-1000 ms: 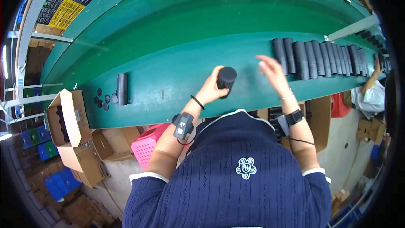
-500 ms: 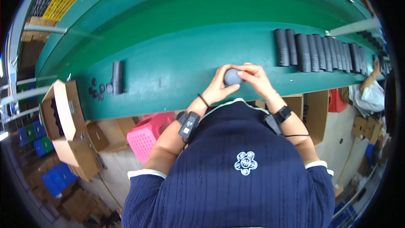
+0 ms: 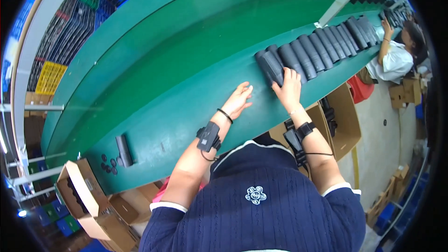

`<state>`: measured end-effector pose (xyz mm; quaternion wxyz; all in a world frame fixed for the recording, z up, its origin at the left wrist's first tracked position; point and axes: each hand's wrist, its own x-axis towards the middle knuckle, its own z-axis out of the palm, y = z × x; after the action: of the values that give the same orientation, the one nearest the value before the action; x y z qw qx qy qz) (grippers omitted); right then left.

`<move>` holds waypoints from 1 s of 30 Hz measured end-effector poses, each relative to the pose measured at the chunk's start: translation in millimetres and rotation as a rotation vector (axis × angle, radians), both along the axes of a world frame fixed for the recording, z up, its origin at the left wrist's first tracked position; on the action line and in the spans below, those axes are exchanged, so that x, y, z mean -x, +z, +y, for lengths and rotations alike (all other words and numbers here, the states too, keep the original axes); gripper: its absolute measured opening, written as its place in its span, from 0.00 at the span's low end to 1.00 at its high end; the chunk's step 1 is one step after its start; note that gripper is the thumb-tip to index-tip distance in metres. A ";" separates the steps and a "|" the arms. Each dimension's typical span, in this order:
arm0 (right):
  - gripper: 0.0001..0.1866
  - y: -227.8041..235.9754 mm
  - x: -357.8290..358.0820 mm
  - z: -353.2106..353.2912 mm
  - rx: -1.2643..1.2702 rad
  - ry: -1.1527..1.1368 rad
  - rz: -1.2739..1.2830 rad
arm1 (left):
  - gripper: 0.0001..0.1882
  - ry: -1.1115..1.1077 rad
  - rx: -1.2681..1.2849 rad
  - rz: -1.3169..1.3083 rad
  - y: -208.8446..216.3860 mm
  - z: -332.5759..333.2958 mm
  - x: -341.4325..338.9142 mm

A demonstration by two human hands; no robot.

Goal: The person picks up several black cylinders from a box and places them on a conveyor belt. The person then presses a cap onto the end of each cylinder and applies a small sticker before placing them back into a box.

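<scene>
1. Broadly, the green surface [image 3: 172, 112] spans the scene; anything round that is knocked toward its near edge could roll off it.
2. Across its right-hand part lies a row of black cylinders [image 3: 322, 49], side by side and slightly uneven; a sideways shove at one end might set several rolling.
3. Below the near edge, an open carton [image 3: 347, 121] holds dark pieces; a cylinder that rolled off there might land in it.
4. At the row's left end lies the end cylinder [image 3: 269, 66], textured and tilted like its neighbours; a careless release could let it roll left.
5. Well to the left, a lone cylinder [image 3: 123, 150] lies beside small discs.
6. The right hand [image 3: 291, 91] has thumb and fingers curled around the end cylinder's near end; how firmly, I cannot tell.
7. The left hand [image 3: 239, 101] hovers nearby, fingers loosely spread, apparently holding nothing; a bump could knock the end cylinder.
8. The small dark discs [image 3: 113, 163] lie loose; a sweeping forearm might scatter them.
</scene>
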<state>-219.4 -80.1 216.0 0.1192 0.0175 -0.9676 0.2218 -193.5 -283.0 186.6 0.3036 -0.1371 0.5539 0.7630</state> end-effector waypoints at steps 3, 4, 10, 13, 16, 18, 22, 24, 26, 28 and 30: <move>0.35 5.8 25.2 8.4 -0.269 -0.114 -0.069 | 0.37 0.047 0.000 -0.067 -9.1 40.2 52.3; 0.34 8.0 24.9 4.6 -0.252 -0.071 0.032 | 0.36 0.046 0.285 0.104 -21.9 41.3 72.2; 0.20 -1.8 -39.5 34.5 0.522 -0.179 -0.287 | 0.43 -0.102 0.761 0.699 -27.1 55.7 168.8; 0.42 -27.2 -56.0 49.0 1.436 -0.464 -0.691 | 0.47 -0.240 0.670 0.747 -25.3 68.7 200.6; 0.56 -45.8 -34.1 51.6 1.522 -0.470 -0.486 | 0.42 -0.552 0.495 0.583 -23.5 81.5 220.9; 0.58 -40.3 -22.7 51.4 1.559 -0.488 -0.478 | 0.38 -0.562 0.475 0.626 -26.1 82.6 221.6; 0.58 -18.4 -16.6 49.7 1.577 -0.411 -0.470 | 0.37 -0.534 0.450 0.607 -30.1 95.0 207.8; 0.55 -21.5 -18.6 47.5 1.567 -0.394 -0.448 | 0.37 -0.476 0.478 0.618 -29.5 101.1 204.0; 0.53 -39.9 -21.9 40.3 1.605 -0.485 -0.381 | 0.34 -0.429 0.625 0.795 -38.7 90.1 205.3; 0.46 -52.8 -36.5 43.6 1.607 -0.579 -0.258 | 0.34 -0.286 0.668 0.869 -42.6 83.5 196.4; 0.43 -67.6 -65.4 59.1 1.546 -0.602 -0.253 | 0.32 -0.053 0.662 0.861 -44.0 81.9 177.9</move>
<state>-154.0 -21.0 148.4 0.0423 -0.3532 -0.5126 0.7815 -371.4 -201.1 142.6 0.0092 0.1136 0.8421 0.5271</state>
